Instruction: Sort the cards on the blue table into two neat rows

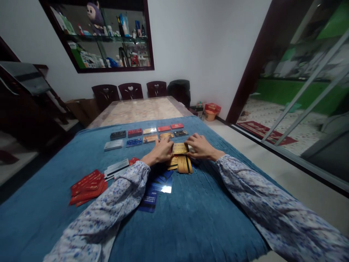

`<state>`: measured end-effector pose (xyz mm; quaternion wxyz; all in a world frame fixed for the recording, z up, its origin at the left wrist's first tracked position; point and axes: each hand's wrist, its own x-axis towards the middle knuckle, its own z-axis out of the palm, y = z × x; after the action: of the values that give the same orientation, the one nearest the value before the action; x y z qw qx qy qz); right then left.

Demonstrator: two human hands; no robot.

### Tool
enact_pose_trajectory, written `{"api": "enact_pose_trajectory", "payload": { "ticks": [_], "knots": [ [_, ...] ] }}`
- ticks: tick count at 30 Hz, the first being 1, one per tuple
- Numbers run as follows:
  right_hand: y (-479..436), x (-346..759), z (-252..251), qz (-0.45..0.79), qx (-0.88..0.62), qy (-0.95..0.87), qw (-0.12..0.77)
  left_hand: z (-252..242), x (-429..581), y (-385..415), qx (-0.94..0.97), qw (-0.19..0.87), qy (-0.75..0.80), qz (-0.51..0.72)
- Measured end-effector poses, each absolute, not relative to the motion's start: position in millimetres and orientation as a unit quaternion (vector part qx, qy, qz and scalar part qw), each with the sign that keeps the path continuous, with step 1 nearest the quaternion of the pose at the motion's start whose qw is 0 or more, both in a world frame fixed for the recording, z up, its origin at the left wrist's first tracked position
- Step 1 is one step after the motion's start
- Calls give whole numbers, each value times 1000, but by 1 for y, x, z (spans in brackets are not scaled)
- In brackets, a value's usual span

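Between my two hands is a stack of gold cards [180, 148], gripped at its short sides. My left hand [160, 151] closes on the left end, and my right hand [201, 146] closes on the right end. Just below lie loose yellow cards [185, 165], fanned on the blue cloth [207, 211]. Nearer to me are spread blue cards [148, 201], partly under my left sleeve. To the left are loose red cards [88, 187] and silver-white cards [117, 169]. Behind my hands stand neat card stacks in two rows, among them a blue stack [133, 142] and a black stack [181, 133].
The cloth covers the near part of a marble-patterned table [139, 109]. Dark wooden chairs [131, 91] stand at its far end. A wall cabinet [152, 43] holds bottles and a plush toy. On the right, a sliding door [308, 87] opens towards a green kitchen.
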<state>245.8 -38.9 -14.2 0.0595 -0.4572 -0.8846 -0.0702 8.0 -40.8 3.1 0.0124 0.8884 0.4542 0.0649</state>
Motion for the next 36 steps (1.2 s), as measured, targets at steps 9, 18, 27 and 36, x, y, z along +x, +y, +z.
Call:
{"api": "enact_pose_trajectory", "payload": {
  "ticks": [9, 18, 27, 36],
  "knots": [
    [-15, 225, 3, -65, -455, -887, 37, 11, -5, -20, 874, -12, 484, 40],
    [18, 201, 16, -61, -471, -880, 2, 15, -16, 10, 859, -19, 510, 31],
    [42, 182, 22, -54, -482, -875, -18, 11, -25, 39, 847, -25, 531, 20],
    [65, 170, 16, -50, -492, -868, -44, 9, -25, 57, 840, -14, 542, 12]
  ]
}}
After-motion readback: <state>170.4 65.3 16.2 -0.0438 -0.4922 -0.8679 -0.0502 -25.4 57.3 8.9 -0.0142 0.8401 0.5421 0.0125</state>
